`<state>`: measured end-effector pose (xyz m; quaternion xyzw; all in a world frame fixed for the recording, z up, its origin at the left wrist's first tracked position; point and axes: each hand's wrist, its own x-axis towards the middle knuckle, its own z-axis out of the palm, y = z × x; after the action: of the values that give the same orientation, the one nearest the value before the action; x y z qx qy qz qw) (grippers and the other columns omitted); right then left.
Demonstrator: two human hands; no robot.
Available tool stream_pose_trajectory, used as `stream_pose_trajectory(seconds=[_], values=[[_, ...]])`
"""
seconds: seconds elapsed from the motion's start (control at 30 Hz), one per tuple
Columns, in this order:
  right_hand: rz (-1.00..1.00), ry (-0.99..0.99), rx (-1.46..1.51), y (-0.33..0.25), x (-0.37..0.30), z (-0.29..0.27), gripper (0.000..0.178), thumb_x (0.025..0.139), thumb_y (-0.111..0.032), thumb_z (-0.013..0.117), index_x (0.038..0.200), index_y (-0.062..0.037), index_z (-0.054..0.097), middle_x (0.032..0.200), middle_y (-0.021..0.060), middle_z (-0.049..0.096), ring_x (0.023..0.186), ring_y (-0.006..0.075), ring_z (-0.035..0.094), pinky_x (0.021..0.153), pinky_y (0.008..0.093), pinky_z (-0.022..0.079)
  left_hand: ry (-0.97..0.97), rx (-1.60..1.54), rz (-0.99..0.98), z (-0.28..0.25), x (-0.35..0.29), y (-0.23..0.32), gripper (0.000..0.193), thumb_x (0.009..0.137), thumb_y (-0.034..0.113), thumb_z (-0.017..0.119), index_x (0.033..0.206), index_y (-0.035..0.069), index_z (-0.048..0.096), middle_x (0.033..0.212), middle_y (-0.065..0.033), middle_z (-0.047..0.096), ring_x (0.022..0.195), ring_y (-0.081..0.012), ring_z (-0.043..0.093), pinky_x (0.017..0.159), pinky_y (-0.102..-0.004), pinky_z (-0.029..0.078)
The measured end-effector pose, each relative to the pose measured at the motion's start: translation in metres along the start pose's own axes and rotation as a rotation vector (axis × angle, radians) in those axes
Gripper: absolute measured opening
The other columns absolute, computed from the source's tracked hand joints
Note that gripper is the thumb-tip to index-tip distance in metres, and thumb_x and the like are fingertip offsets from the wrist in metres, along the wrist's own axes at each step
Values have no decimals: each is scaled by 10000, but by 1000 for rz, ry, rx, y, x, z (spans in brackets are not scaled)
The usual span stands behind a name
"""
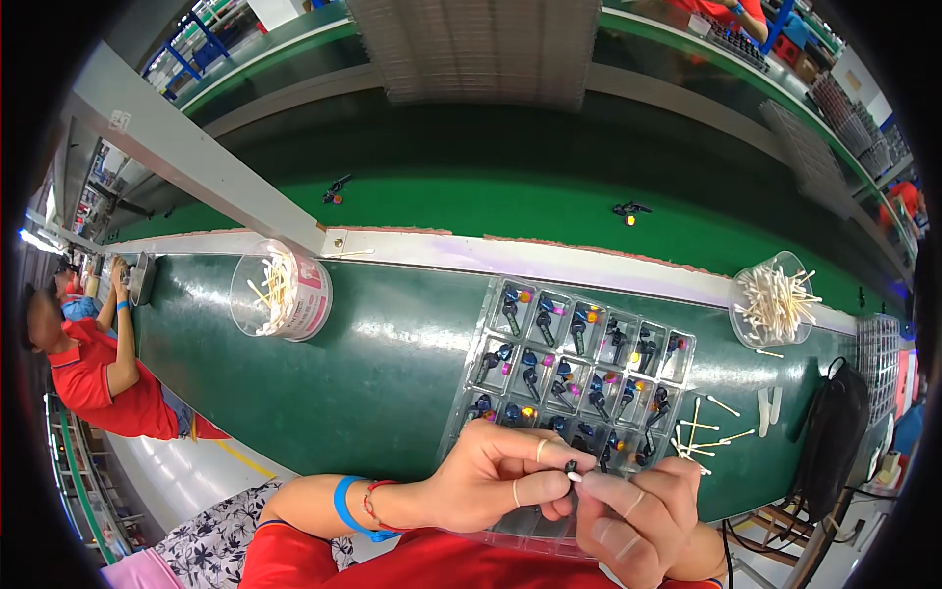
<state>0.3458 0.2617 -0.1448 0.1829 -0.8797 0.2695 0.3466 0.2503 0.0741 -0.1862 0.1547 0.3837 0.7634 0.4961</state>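
My left hand [500, 476] pinches a small dark earbud [572, 465] between thumb and forefinger. Against it, the fingertips of my right hand [643, 515] are closed on a cotton swab [575, 477]; only its white tip shows, the stick being hidden by the fingers. Both hands meet over the near part of a clear plastic tray [478, 365]. Its compartments hold several dark earbuds [546, 321] with pink, orange or yellow pieces on them. My hands cover some of the near compartments.
Tubs of cotton swabs stand left [312, 299] and right [751, 339]. Loose swabs [699, 425] lie right of the tray, beside a black pouch [834, 427]. Beyond the white ledge [422, 247], earbuds [631, 213] rest on a green belt [491, 206]. A person in red [98, 378] works at left.
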Motion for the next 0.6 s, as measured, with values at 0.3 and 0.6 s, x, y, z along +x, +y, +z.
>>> stream_pose_trajectory(seconds=[0.3,0.6], values=[[-31,5,1,1,0,2,336,810,118,771,892,-75,507,995,157,761,730,250,624,654,371,488,-2,7,11,0,1,-1,276,1022,30,671,1279,-65,696,1045,-159,695,850,-170,733,719,-291,617],[-60,-6,-27,2,0,1,343,835,111,745,840,-84,462,999,166,770,725,237,625,667,360,480,7,19,10,0,1,0,261,1015,0,663,1264,-64,706,1023,-150,697,834,-167,733,714,-293,618]])
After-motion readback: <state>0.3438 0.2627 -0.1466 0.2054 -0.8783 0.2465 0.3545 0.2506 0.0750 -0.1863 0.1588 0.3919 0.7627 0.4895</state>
